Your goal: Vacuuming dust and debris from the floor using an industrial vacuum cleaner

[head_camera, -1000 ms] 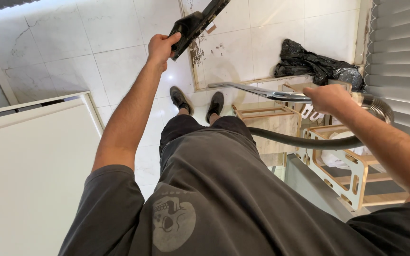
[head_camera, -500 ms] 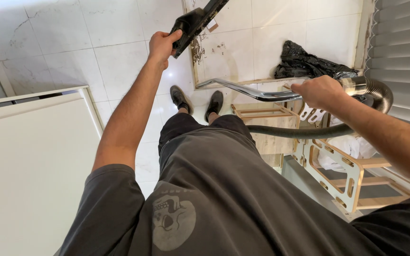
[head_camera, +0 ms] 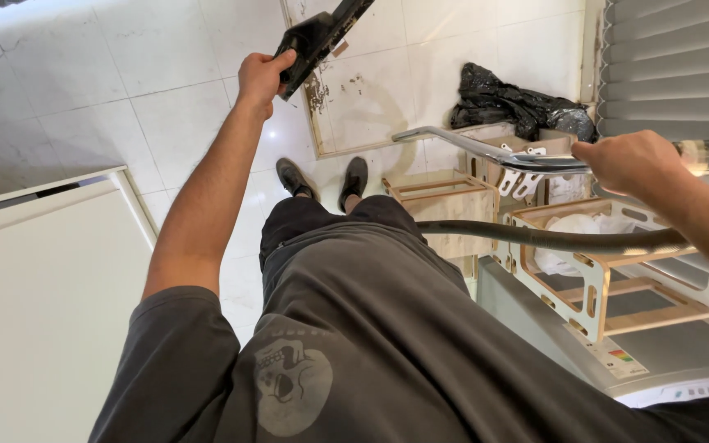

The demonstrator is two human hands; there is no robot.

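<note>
Head view, looking straight down the person's dark shirt and trousers to the white tiled floor [head_camera: 84, 107]: the left hand [head_camera: 263, 78] was clamped on a black vacuum nozzle [head_camera: 317, 37], held out at arm's length, far and slightly left. The right hand [head_camera: 629, 160] was closed around the bent metal wand [head_camera: 486, 152] at the right edge, where the wand joined the grey hose [head_camera: 551, 239] that looped back across the lap. Compared with a second before, the right hand had lifted and drawn rightward, so the wand's open end now pointed left toward the nozzle, while the left hand had barely shifted; the two parts were well apart, not joined. Below the wand stood light plywood frames [head_camera: 592, 271], with a crumpled black bag [head_camera: 519, 107] on the floor beyond them and a white cabinet [head_camera: 34, 303] near left.
</note>
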